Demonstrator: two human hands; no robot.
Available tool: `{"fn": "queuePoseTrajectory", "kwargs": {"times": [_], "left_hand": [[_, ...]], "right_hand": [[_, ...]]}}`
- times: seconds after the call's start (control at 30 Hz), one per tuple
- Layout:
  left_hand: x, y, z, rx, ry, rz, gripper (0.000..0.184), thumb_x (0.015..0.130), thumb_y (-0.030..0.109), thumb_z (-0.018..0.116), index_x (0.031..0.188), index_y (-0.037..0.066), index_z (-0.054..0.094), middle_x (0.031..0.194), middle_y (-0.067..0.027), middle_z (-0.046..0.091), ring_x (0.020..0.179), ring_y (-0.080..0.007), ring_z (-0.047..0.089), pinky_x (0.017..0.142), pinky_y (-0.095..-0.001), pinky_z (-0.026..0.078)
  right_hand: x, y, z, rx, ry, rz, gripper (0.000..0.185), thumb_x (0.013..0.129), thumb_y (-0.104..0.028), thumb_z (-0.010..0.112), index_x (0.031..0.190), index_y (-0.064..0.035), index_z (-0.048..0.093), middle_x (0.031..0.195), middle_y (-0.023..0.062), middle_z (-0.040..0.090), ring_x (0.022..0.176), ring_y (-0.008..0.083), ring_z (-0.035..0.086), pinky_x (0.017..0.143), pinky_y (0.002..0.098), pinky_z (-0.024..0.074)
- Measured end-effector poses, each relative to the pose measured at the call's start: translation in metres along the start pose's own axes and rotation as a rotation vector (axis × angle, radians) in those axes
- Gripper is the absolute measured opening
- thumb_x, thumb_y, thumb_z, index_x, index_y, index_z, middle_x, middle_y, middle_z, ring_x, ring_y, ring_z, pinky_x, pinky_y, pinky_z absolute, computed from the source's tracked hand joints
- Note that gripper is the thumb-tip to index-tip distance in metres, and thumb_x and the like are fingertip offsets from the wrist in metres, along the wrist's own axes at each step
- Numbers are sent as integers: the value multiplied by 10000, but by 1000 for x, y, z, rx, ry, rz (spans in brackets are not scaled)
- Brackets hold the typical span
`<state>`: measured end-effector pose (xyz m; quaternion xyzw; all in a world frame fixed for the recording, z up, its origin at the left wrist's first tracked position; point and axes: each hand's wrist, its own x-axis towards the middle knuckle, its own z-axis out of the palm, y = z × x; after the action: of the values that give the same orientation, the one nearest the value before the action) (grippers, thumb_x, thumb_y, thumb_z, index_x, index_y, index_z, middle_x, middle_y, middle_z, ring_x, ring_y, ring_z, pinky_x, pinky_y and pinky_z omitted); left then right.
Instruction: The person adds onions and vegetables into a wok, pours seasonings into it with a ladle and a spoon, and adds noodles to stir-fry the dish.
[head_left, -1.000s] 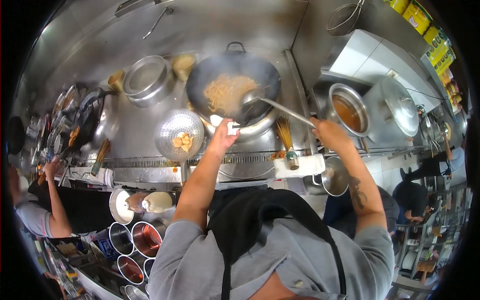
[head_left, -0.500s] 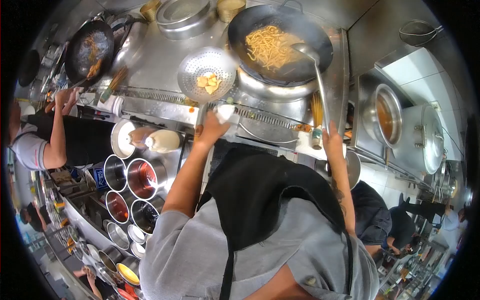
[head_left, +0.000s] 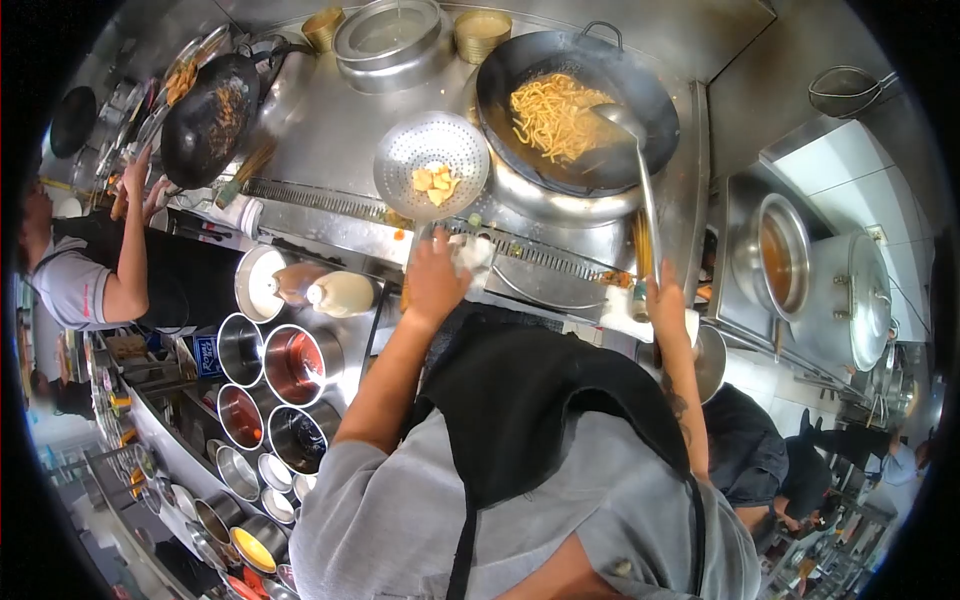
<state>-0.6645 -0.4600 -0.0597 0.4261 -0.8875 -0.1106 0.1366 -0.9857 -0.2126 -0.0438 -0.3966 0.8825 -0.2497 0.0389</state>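
Note:
My left hand (head_left: 437, 284) is over the handle of a perforated skimmer (head_left: 400, 140), fingers stretched forward and apart. A crumpled white cloth (head_left: 474, 256) touches its right side. Pale food pieces (head_left: 435, 184) lie in the skimmer's bowl. At the right, my right hand (head_left: 668, 300) is closed around the long handle of a ladle (head_left: 647, 185), whose bowl rests in the wok. Yellow-brown noodles (head_left: 555, 118) lie in the black wok (head_left: 655, 90), which sits on a round metal burner ring.
A bamboo brush (head_left: 641, 235) is right of the wok. A pot of brown liquid (head_left: 775, 255) and a lidded pot (head_left: 850, 300) stand farther right. Squeeze bottles (head_left: 343, 295) and sauce pots (head_left: 300, 365) are lower left. A co-worker (head_left: 120, 260) tilts another wok (head_left: 210, 120) at left.
My left hand has left the wok's rim and come to the skimmer handle, its fingers loosening from the white cloth. The ladle handle has swung more upright. The co-worker's wok has lifted and tilted.

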Motion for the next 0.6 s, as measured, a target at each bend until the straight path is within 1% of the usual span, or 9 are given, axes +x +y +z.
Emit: {"fn": "queuePoseTrajectory", "kwargs": {"times": [0.03,0.13,0.23,0.33,0.37,0.47,0.5,0.6], "left_hand": [[0,-6,-4,0,-15,-103,804,717,276,687,1355,-51,323,1151,-252,510,958,-410,579,803,-465,502],[-11,-43,13,8,-216,-354,649,728,211,657,1271,-38,404,1044,-226,570,833,-420,597,762,-484,506],[-14,-81,35,-281,-293,-343,502,743,184,638,1173,-8,465,884,-166,608,695,-340,607,659,-434,524],[3,-83,25,-1264,-666,-843,333,773,143,618,1064,42,492,825,-80,607,667,-227,594,601,-359,502],[-1,-76,22,-1624,-637,-889,270,814,107,595,1051,34,488,785,-17,554,617,-133,541,518,-275,463],[0,-64,5,-1733,-527,-890,283,824,57,580,1083,2,481,751,-8,521,577,-120,514,479,-242,435],[-3,-64,-1,-1775,-512,-885,292,837,32,568,1108,-22,472,750,-22,517,556,-121,501,466,-223,426],[-14,-41,-49,-1576,-387,-874,288,839,48,585,1097,-15,474,751,-40,516,557,-130,503,466,-249,441]], "right_hand": [[-1,1,4,14,5,6,472,898,-160,556,1310,45,450,893,322,626,827,455,633,748,479,502],[-4,-1,10,41,-12,65,473,896,-167,562,1308,38,450,873,316,628,810,453,633,737,482,503],[-3,0,16,86,-1,91,476,894,-170,566,1309,32,446,843,308,629,792,455,632,719,489,502],[-5,-2,16,145,31,78,458,896,-169,567,1290,35,454,813,297,630,768,456,629,690,490,497],[-5,-4,14,168,36,73,451,897,-168,567,1284,35,458,812,294,631,765,455,629,685,487,497],[-3,-1,13,212,44,61,428,903,-166,564,1269,34,466,808,283,635,753,442,637,673,476,499],[-3,0,13,221,45,58,420,906,-165,563,1264,33,468,807,280,637,750,435,641,669,472,499],[-1,-14,-7,281,68,38,414,912,-170,563,1269,19,470,807,272,641,749,406,660,667,464,505]]}}
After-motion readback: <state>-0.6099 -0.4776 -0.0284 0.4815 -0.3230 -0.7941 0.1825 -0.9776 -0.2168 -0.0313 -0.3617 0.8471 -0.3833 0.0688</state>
